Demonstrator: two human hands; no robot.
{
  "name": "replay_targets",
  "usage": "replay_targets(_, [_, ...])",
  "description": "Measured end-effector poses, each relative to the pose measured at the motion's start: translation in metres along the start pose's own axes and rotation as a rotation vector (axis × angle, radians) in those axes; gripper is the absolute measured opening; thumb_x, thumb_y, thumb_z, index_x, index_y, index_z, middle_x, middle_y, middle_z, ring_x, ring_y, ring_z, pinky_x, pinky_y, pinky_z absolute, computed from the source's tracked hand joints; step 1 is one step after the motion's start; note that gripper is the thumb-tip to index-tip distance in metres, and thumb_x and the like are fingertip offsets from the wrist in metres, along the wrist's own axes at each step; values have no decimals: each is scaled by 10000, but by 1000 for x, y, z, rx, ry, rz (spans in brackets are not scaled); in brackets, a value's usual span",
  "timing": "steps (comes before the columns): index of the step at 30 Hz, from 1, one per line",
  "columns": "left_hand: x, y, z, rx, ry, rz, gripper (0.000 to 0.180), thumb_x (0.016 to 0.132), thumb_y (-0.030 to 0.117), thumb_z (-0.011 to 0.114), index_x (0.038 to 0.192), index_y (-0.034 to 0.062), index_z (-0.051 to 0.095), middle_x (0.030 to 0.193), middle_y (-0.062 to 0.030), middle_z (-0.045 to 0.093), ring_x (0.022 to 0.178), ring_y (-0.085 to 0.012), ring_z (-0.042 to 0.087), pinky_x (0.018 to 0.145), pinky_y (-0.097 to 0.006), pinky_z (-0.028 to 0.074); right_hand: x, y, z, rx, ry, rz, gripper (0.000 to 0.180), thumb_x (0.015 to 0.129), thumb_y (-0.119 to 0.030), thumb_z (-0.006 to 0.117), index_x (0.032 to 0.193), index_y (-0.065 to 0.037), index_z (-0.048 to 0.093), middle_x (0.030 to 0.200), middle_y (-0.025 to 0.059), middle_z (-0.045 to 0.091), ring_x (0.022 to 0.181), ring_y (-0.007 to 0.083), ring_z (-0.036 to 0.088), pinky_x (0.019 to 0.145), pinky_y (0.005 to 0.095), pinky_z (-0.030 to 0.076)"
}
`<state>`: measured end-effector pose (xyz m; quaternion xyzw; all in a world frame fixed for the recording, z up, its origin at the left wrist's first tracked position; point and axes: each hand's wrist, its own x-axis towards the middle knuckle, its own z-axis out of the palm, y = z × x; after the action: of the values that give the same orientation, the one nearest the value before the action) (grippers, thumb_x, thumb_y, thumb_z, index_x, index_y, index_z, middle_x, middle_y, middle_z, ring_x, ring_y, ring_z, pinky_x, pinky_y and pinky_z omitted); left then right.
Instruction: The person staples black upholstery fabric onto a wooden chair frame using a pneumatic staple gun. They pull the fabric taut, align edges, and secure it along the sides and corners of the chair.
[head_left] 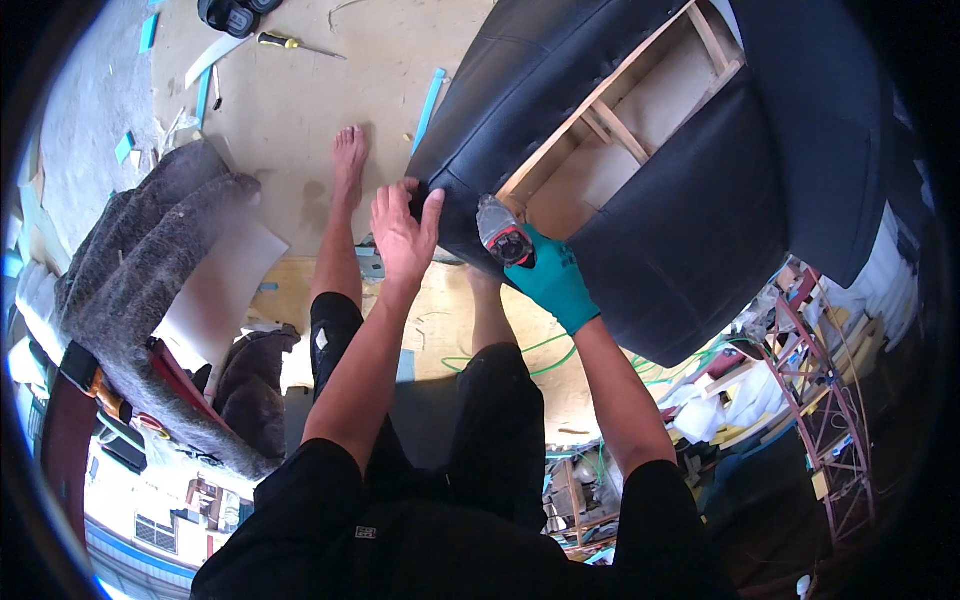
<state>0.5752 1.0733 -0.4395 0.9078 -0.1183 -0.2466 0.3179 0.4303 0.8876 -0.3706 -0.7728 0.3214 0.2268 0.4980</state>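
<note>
A large black upholstered furniture piece [680, 210] lies tilted in front of me. A long opening in its cover bares a pale wooden frame [622, 130] with crosspieces. My right hand [552, 285], in a teal glove, is wrapped round a staple gun [503, 236] with a grey body and a red and black end. The tool's nose is by the near end of the opening. My bare left hand [405, 232] is at the left edge of the black cover, thumb apart from the fingers, and its fingertips are partly hidden there.
A yellow-handled screwdriver [285, 41] lies on the floor board at the upper left, near blue strips [428, 108]. Grey fuzzy fabric [150, 230] is heaped at left. A green hose [553, 365] runs behind my legs. Scraps and a red metal frame [815, 400] stand at right.
</note>
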Motion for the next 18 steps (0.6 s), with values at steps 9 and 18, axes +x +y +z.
replay_targets(9, [64, -22, 16, -287, -506, 57, 1035, 817, 516, 838, 1575, -20, 379, 1605, -260, 414, 1492, -384, 411, 1222, -405, 337, 2, -2, -3, -20, -15, 26, 461, 806, -184, 794, 1218, -43, 641, 1025, 248, 720, 973, 453, 696, 801, 483, 567])
replay_targets(18, [27, -3, 21, -322, -191, 13, 736, 868, 341, 822, 1490, 55, 550, 1452, -210, 607, 1350, -334, 586, 1140, -395, 438, -1, -2, 1, -30, 3, -14, 461, 803, -172, 800, 1214, -32, 644, 1033, 240, 727, 991, 444, 708, 804, 469, 570])
